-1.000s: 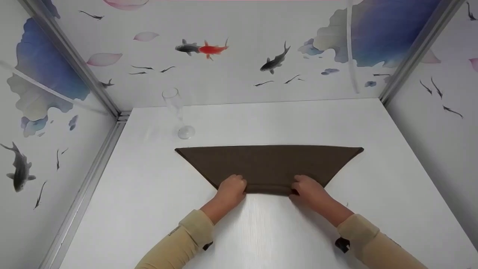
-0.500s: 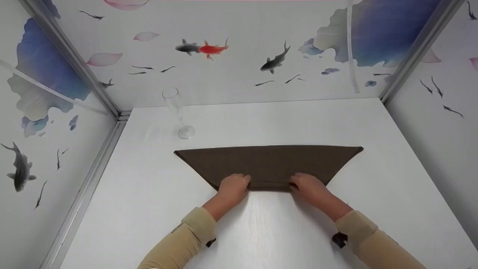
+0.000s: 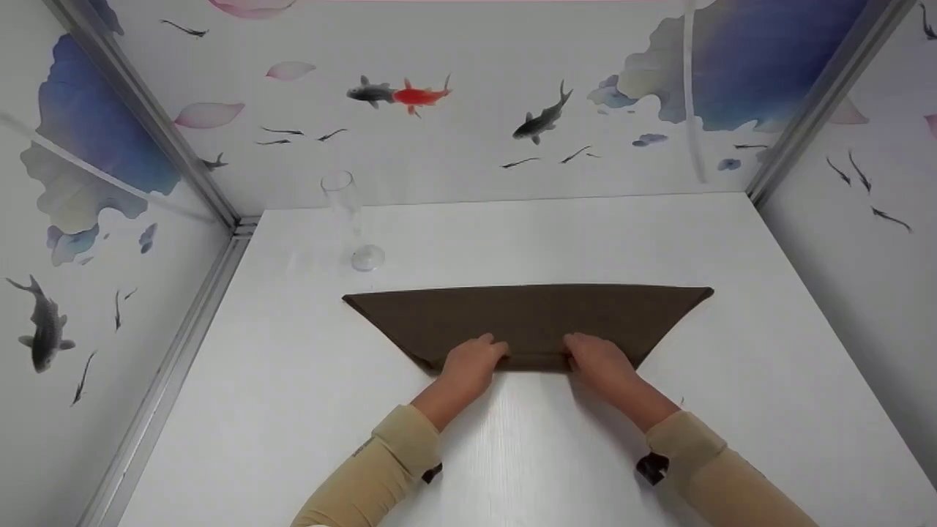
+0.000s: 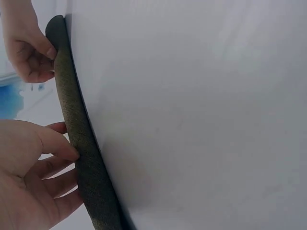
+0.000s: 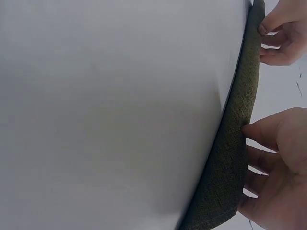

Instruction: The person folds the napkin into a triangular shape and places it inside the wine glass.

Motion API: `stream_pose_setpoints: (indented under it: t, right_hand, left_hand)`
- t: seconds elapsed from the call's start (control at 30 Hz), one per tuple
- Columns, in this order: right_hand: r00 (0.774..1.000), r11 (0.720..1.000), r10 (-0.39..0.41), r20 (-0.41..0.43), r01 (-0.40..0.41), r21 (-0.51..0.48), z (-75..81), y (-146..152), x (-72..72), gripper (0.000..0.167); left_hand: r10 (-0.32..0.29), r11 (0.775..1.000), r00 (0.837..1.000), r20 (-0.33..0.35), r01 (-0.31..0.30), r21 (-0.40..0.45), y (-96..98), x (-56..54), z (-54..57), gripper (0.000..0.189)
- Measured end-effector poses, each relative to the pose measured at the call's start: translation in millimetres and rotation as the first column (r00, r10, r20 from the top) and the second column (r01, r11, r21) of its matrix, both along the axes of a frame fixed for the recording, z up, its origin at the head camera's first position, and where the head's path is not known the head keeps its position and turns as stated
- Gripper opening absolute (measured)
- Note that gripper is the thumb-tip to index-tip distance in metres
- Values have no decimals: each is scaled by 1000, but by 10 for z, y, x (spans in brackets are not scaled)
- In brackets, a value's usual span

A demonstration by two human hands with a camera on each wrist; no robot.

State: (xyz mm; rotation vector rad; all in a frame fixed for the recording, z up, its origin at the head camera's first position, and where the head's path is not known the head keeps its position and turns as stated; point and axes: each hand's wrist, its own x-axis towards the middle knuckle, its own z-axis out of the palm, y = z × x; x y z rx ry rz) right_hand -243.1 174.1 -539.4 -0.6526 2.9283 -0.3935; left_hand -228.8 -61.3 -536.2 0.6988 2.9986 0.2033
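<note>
A dark brown cloth napkin [image 3: 527, 315] lies on the white table as a trapezoid, its long side away from me and its short near edge rolled into a narrow band. My left hand [image 3: 471, 366] holds the left part of that roll, thumb in front and fingers over the top. Further right along the same edge, my right hand [image 3: 599, 362] grips it in a like way. In the left wrist view the roll [image 4: 79, 129] runs between the thumb and the curled fingers. The right wrist view shows the right thumb pressed to the roll [image 5: 235, 129], other fingers behind it.
Behind the napkin's left part stands a clear stemmed glass [image 3: 367, 258] near the back of the table [image 3: 549, 234]. White panels [image 3: 468, 168] printed with fish and petals enclose the back and both sides, with metal rails [image 3: 198, 176] at the corners.
The rolled near edge has moved slightly away from me. My left hand has slid right along it, and both hands have advanced a little. The glass stays put.
</note>
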Motion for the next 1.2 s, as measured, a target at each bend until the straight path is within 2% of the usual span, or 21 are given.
stream_pose_setpoints:
  t: [0.17, 0.27, 0.5, 0.67, 0.77, 0.87, 0.97, 1.1, 1.2]
  right_hand:
    - [997, 997, -72, -20, 72, -14, -8, -3, -20, 5]
    - [995, 995, -96, -12, 95, -34, -5, -19, -15, 8]
    - [997, 994, -76, 11, 76, -80, -28, -200, 49, 19]
    - [999, 994, -48, 18, 49, -101, -55, -345, 85, 18]
    - [999, 994, -35, 26, 38, -106, -57, -393, 99, 13]
    - [999, 993, -27, 40, 31, -110, -55, -410, 105, 9]
    - [998, 992, -30, 54, 36, -119, -43, -412, 104, 7]
    - [994, 990, -48, 95, 60, -127, -27, -409, 80, 8]
    - [990, 989, -68, 125, 83, -119, -25, -407, 55, 11]
  left_hand:
    - [56, 996, 998, -26, -54, 66, 111, -20, 8, 21]
    - [101, 988, 995, -16, -98, 124, 140, -37, -7, 22]
    - [157, 966, 987, 33, -161, 201, 115, -24, -28, 19]
    - [179, 952, 979, 101, -198, 235, 87, 9, -31, 15]
    - [185, 952, 975, 124, -209, 223, 88, 46, -17, 15]
    - [181, 965, 980, 83, -193, 180, 111, 88, -18, 15]
    - [185, 973, 983, 4, -184, 140, 165, 140, -27, 15]
    - [192, 980, 978, -84, -186, 73, 255, 176, -44, 13]
    - [185, 983, 978, -100, -185, 8, 309, 153, -49, 10]
